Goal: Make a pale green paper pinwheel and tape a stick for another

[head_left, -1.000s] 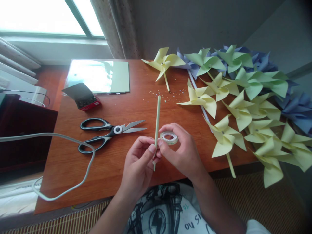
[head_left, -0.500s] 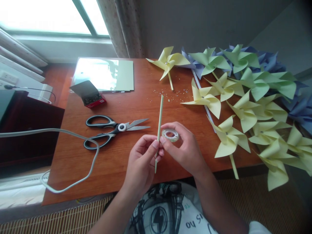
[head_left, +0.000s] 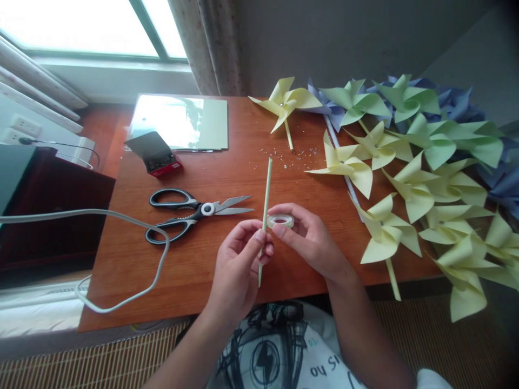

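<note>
Between the thumb and fingers of my left hand (head_left: 239, 262) stands a thin pale-green rolled paper stick (head_left: 267, 194), nearly upright in view. My right hand (head_left: 310, 237) grips a small roll of clear tape (head_left: 281, 221) by its edge, close against the stick. Whether a strip of tape joins the two cannot be made out. To the left of the hands, scissors (head_left: 203, 209) with black and grey handles lie with their blades apart, tips pointing toward the stick.
Many paper pinwheels (head_left: 389, 229) in yellow, green and blue cover the right side of the wooden table (head_left: 203, 275). Paper sheets (head_left: 214, 124) and an open red-and-black box (head_left: 162, 162) sit at the back left. Small scraps (head_left: 290, 156) are scattered mid-table. A grey cable (head_left: 162, 259) loops over the left edge.
The tape roll in my right hand has tilted flatter and shifted slightly left against the stick. My left hand keeps its hold. The view has shifted slightly.
</note>
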`<state>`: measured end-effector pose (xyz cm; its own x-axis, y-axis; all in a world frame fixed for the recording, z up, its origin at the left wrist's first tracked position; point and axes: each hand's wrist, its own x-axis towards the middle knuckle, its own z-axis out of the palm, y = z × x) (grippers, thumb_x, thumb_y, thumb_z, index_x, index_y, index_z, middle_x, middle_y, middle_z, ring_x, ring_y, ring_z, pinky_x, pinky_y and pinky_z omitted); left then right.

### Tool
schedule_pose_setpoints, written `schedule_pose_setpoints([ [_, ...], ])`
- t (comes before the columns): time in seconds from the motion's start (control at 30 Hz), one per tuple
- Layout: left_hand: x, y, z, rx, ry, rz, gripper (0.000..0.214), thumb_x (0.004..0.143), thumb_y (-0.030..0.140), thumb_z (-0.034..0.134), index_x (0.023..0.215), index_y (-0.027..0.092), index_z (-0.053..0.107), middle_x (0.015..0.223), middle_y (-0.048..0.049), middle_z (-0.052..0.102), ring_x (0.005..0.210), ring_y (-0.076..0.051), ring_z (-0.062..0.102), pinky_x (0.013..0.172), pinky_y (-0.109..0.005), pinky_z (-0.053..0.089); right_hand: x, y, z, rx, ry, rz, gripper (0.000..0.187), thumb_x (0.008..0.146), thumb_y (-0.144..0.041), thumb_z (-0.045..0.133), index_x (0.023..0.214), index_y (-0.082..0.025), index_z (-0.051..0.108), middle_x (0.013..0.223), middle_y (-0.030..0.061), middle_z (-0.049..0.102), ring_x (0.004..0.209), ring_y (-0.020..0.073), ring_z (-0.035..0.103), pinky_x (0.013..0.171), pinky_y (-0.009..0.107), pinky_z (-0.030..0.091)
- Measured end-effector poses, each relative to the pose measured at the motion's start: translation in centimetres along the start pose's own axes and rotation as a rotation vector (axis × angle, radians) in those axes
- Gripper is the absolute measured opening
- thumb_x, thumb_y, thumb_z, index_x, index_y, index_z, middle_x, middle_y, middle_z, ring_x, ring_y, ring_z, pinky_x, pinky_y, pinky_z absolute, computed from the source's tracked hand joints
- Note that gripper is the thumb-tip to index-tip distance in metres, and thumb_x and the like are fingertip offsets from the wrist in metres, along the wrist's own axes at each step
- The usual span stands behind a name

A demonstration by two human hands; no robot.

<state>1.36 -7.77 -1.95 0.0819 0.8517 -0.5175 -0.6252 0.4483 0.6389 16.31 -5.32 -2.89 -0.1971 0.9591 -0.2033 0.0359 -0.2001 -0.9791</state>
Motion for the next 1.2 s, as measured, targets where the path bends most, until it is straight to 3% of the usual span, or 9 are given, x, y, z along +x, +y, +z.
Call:
schedule_pose_setpoints([
  [0.33,-0.1,0.2,-0.3,0.052,0.007,0.069,0.026,0.081,0.022,0.080,0.106,0.017,0.075,0.087,-0.0030,0.069,0.068,-0.008,0.060,0.060,-0.015,0.049,0.3,0.0,0.3,-0.038,0.005,-0.001,0.027,0.091,-0.038,0.069,0.111,-0.022,0.067,0.105,0.0054,0.074,0.092,0.0209,0.071,0.082,0.033,0.059],
  [0.63,0.1,0.8,-0.6,-0.013,-0.014,-0.032,0.022,0.081,0.019,0.079,0.102,0.017,0.072,0.087,-0.0022,0.071,0.066,-0.008,0.066,0.060,-0.015,0.053,0.5,0.2,0.4,-0.139,0.020,-0.029,0.026,0.093,-0.038,0.066,0.112,-0.021,0.067,0.110,0.0064,0.075,0.095,0.0213,0.071,0.083,0.034,0.058],
  [0.8,0.0,1.0,-0.9,-0.009,0.004,-0.049,0.023,0.080,0.020,0.081,0.100,0.017,0.072,0.096,-0.0043,0.074,0.083,-0.013,0.072,0.077,-0.022,0.059,0.6,0.1,0.6,-0.204,0.023,-0.031,0.027,0.093,-0.040,0.066,0.112,-0.021,0.067,0.110,0.0070,0.075,0.090,0.0212,0.071,0.078,0.034,0.059],
  [0.9,-0.1,0.9,-1.3,0.051,0.004,0.000,0.022,0.081,0.022,0.081,0.101,0.019,0.073,0.098,-0.0047,0.075,0.090,-0.015,0.071,0.079,-0.022,0.058,0.5,0.0,0.6,-0.250,0.030,-0.058,0.025,0.093,-0.040,0.066,0.110,-0.021,0.068,0.109,0.0066,0.075,0.091,0.0212,0.071,0.078,0.033,0.058],
  [1.2,-0.7,1.9,-2.1,0.073,0.017,0.034,0.027,0.079,0.020,0.083,0.105,0.019,0.076,0.097,-0.0056,0.077,0.080,-0.013,0.072,0.074,-0.020,0.058,1.6,-0.6,0.7,-0.246,0.035,-0.166,0.023,0.100,-0.038,0.057,0.111,-0.022,0.069,0.112,0.0057,0.074,0.102,0.0205,0.070,0.085,0.032,0.055],
])
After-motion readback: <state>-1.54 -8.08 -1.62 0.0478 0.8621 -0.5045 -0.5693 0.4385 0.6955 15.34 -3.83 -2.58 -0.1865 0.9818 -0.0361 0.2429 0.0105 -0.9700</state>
